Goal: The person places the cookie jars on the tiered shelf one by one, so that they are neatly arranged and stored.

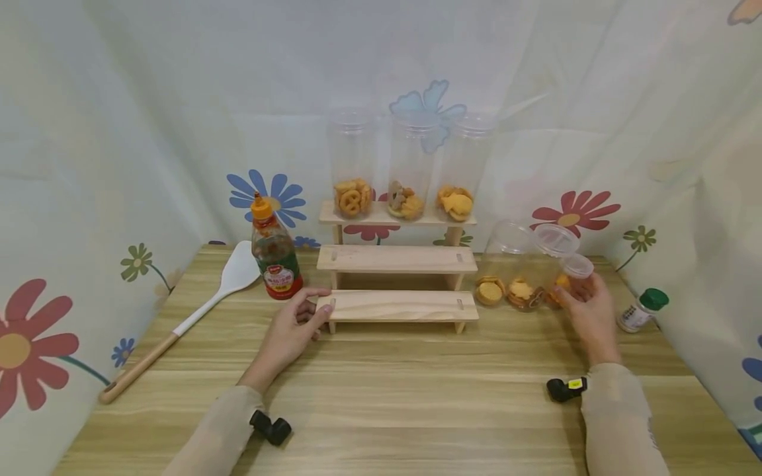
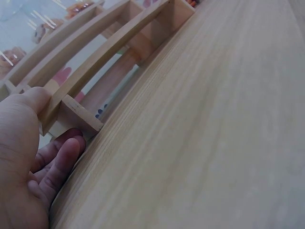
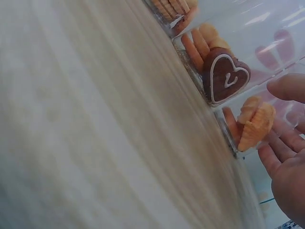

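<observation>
My left hand (image 1: 296,322) grips the left end of the lowest step of a three-tier wooden shelf (image 1: 397,305). In the left wrist view, the thumb (image 2: 35,98) lies at the step's edge and the other fingers curl by its end support. My right hand (image 1: 592,314) has its thumb and fingers round a small clear snack jar (image 1: 577,267), the rightmost of three standing on the table. Orange snack pieces (image 3: 257,123) show inside it in the right wrist view. Next to it stands a jar with a heart-shaped chocolate biscuit (image 3: 228,76).
Three tall clear jars (image 1: 353,158) with snacks stand on the top tier. Left of the shelf are a sauce bottle (image 1: 276,258) and a white spatula (image 1: 205,311) with a wooden handle. A green-capped shaker (image 1: 643,311) stands far right. A flowered curtain (image 1: 178,99) hangs behind the table.
</observation>
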The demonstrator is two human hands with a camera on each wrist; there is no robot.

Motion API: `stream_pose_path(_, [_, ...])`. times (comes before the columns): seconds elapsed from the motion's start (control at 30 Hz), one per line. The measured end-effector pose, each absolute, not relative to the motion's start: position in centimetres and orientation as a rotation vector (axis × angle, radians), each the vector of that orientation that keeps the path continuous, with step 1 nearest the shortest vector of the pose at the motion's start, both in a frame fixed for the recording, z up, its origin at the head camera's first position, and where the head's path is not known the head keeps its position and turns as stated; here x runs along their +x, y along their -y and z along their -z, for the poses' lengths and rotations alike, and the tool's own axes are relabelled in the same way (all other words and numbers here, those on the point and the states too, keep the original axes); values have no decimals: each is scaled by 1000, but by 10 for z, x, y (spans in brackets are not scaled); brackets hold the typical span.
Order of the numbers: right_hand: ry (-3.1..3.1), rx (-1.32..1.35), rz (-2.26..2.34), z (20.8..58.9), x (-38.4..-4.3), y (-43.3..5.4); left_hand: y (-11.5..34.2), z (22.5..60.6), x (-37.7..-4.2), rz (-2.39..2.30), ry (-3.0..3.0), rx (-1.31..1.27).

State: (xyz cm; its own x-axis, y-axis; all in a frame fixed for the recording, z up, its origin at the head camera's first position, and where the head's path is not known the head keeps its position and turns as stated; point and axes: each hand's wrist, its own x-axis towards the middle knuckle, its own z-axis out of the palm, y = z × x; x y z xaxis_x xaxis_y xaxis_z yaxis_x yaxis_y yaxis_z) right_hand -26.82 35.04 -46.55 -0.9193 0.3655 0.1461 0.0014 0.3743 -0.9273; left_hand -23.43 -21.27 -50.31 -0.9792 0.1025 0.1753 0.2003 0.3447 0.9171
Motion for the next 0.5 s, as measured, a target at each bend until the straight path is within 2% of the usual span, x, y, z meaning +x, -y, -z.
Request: stream_pose_path(0.5, [2287, -346, -1537, 466, -267, -349, 213, 503, -234, 1740, 2498, -292])
